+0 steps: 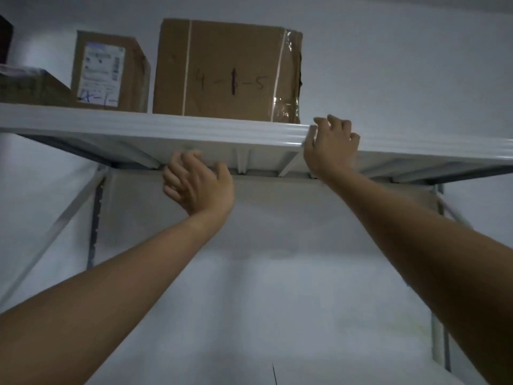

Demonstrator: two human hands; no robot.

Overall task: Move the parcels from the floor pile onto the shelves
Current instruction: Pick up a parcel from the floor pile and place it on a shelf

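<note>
Both forearms (111, 287) bare — left hand (200, 187), right hand (330, 145) likewise.

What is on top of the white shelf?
A large box marked 4-1-5, a smaller labelled box, a low box at left. Anything behind them is hidden.

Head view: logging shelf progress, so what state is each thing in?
Big box: on shelf, upright, taped shut.
Labelled box: on shelf, upright, left of big box.
Low box: on shelf, far left, partly cut off.
Left hand: empty, fingers loosely curled, under shelf.
Right hand: empty, fingers loosely curled, at shelf's front edge.
</note>
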